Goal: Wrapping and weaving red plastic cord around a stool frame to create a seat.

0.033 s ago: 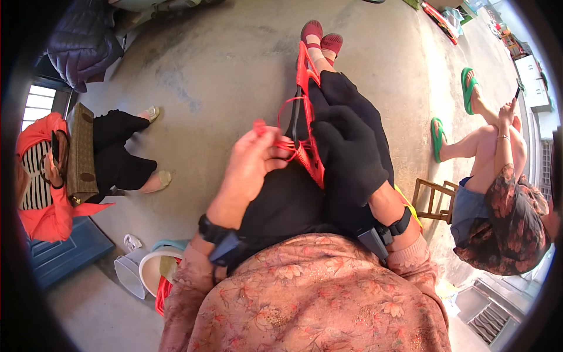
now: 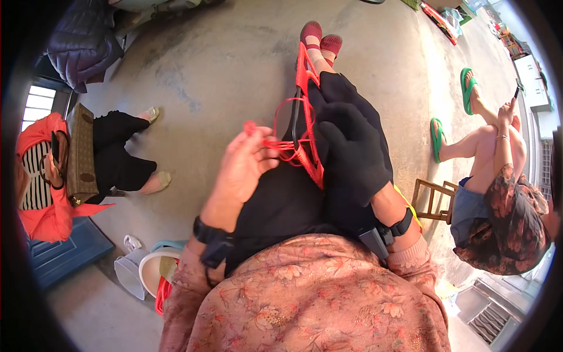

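My bare left hand [image 2: 243, 167] is closed on a bundle of thin red cord [image 2: 281, 142], with a short tuft poking out above the fingers. The cord runs across to a long, narrow red frame [image 2: 318, 175] lying over my black trousers, and is wound in close turns around its lower part. A loose loop of cord arches over the frame's black strip [image 2: 296, 111]. Wearing a black glove, my right hand [image 2: 355, 155] is curled against the frame's right edge; its fingertips are partly hidden.
At the left sits a person with a brown handbag [image 2: 82, 155]. Another person in green flip-flops [image 2: 437, 139] sits at the right, beside a wooden stool [image 2: 433, 199]. A white bucket [image 2: 153, 273] with red material stands by my left elbow.
My left hand has moved a little to the left with the cord, stretching the strands between it and the frame. The gloved right hand has shifted only slightly.
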Action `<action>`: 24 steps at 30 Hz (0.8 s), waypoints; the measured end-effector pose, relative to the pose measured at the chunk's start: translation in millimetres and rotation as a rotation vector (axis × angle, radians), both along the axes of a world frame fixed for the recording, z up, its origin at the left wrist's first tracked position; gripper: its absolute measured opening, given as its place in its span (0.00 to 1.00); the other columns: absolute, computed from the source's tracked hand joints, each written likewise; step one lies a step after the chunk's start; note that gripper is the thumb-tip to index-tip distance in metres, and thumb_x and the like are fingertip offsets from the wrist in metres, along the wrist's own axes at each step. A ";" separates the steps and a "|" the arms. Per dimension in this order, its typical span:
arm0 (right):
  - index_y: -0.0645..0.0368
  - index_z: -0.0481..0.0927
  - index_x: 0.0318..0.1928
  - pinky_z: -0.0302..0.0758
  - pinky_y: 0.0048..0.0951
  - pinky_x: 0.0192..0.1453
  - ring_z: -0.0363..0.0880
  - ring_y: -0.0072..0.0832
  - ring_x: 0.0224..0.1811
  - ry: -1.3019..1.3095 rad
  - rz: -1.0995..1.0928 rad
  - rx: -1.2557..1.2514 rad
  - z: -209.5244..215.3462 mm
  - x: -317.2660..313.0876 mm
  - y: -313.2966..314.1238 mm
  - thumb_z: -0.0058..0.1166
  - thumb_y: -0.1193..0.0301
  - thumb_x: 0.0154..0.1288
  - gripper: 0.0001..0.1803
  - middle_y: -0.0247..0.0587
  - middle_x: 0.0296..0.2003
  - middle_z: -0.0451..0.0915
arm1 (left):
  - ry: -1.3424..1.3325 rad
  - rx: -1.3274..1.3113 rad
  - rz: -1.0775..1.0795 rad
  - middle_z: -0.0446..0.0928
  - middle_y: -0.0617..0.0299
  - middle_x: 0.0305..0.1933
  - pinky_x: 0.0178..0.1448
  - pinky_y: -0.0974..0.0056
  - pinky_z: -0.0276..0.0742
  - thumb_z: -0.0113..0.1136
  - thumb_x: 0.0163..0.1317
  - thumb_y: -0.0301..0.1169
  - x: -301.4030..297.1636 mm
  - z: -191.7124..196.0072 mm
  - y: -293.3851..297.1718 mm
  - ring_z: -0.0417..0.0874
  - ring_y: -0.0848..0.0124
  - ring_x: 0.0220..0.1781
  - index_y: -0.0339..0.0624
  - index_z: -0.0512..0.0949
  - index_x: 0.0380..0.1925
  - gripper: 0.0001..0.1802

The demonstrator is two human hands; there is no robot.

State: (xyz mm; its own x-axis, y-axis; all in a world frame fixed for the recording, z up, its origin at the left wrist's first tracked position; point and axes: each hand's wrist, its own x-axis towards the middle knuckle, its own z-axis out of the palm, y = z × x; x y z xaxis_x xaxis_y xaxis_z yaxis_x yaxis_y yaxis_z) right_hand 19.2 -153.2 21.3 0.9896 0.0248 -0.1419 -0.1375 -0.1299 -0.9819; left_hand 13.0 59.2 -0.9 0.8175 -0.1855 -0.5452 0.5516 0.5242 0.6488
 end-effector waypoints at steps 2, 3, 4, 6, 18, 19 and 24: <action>0.61 0.78 0.46 0.75 0.29 0.49 0.80 0.32 0.44 -0.388 -0.075 -0.344 14.8 0.8 -0.4 0.59 0.70 0.59 0.15 0.43 0.43 0.80 | -0.085 -0.106 0.052 0.76 0.61 0.33 0.34 0.69 0.79 0.52 0.69 0.36 -4.4 20.4 18.5 0.77 0.74 0.29 0.39 0.74 0.44 0.12; 0.61 0.78 0.46 0.75 0.29 0.50 0.80 0.33 0.45 -0.442 -0.076 -0.376 22.6 1.8 2.1 0.60 0.70 0.59 0.15 0.44 0.44 0.80 | -0.118 -0.118 0.064 0.75 0.62 0.31 0.33 0.69 0.79 0.52 0.69 0.36 -9.3 33.6 27.3 0.75 0.75 0.27 0.39 0.74 0.44 0.12; 0.61 0.79 0.46 0.75 0.31 0.51 0.80 0.36 0.46 -0.637 -0.006 -0.597 30.5 1.9 5.7 0.59 0.70 0.59 0.15 0.44 0.45 0.79 | -0.155 -0.160 0.047 0.73 0.63 0.29 0.30 0.70 0.76 0.51 0.70 0.36 -17.0 49.2 35.6 0.73 0.76 0.25 0.39 0.73 0.43 0.12; 0.61 0.79 0.45 0.75 0.32 0.52 0.79 0.40 0.47 -0.835 0.062 -0.818 41.5 6.1 19.1 0.59 0.70 0.59 0.14 0.45 0.47 0.78 | -0.295 -0.286 -0.020 0.71 0.64 0.27 0.23 0.73 0.71 0.50 0.71 0.36 -33.4 82.1 49.2 0.70 0.77 0.24 0.39 0.72 0.43 0.12; 0.65 0.79 0.37 0.73 0.23 0.37 0.76 0.20 0.34 0.042 0.299 0.290 57.8 -52.7 -18.8 0.52 0.78 0.63 0.04 0.35 0.31 0.78 | -0.312 0.610 -0.015 0.71 0.68 0.21 0.19 0.77 0.63 0.49 0.71 0.38 -19.8 47.3 40.7 0.67 0.83 0.16 0.37 0.76 0.44 0.14; 0.65 0.79 0.37 0.73 0.23 0.36 0.75 0.18 0.33 0.148 0.233 0.258 56.0 -57.2 -19.0 0.51 0.78 0.65 0.04 0.33 0.31 0.78 | -0.248 0.576 -0.139 0.69 0.71 0.20 0.22 0.78 0.61 0.53 0.69 0.35 -18.4 40.1 26.2 0.65 0.85 0.18 0.39 0.78 0.41 0.11; 0.63 0.78 0.37 0.71 0.18 0.35 0.75 0.14 0.33 0.350 0.176 0.706 51.3 -69.8 -16.4 0.52 0.76 0.65 0.04 0.29 0.31 0.78 | -0.550 0.862 -0.255 0.64 0.75 0.16 0.25 0.75 0.60 0.69 0.51 0.29 -21.8 19.6 -38.3 0.61 0.86 0.19 0.36 0.76 0.37 0.15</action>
State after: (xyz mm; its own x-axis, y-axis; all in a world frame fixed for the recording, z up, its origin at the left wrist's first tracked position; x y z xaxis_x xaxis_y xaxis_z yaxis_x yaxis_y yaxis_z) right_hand -50.7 -169.6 72.6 0.8638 0.3755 -0.3360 -0.4878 0.4563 -0.7442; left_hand -8.8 20.9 18.7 0.9837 -0.1131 -0.1398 0.0966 -0.3239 0.9412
